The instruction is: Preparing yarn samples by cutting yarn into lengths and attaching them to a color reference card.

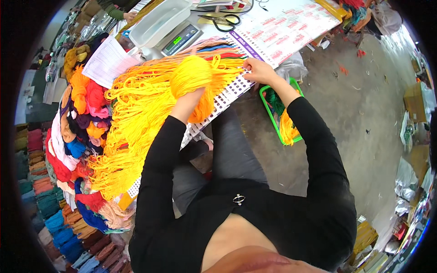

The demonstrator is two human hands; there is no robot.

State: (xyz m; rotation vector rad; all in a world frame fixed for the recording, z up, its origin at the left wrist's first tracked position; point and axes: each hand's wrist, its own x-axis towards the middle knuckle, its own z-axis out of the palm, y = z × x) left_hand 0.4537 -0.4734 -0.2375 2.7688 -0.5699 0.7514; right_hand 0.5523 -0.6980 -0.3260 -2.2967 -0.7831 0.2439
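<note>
My left hand [190, 101] is closed round a thick skein of yellow embroidery thread [192, 75], whose lower end hangs orange-yellow beside my wrist. It is held over a wide spread of yellow thread strands [136, 123] lying across the table. At the right border of the spread runs a long white card with rows of holes [236, 85]. My right hand [261, 72] is at this card's far part, fingertips pinched together where the yellow strands end. They appear to grip yellow thread, though the fingers partly hide it. A few red, blue and dark strands lie at the far end.
Behind the strands stand a digital scale [181, 38] with a clear plastic tub [159, 22] and black-handled scissors [223, 21]. A written sheet [108, 61] lies left, beside heaped coloured yarn [75, 148]. A green basket [265, 107] holds thread at right. Another person's hand [130, 16] shows far left.
</note>
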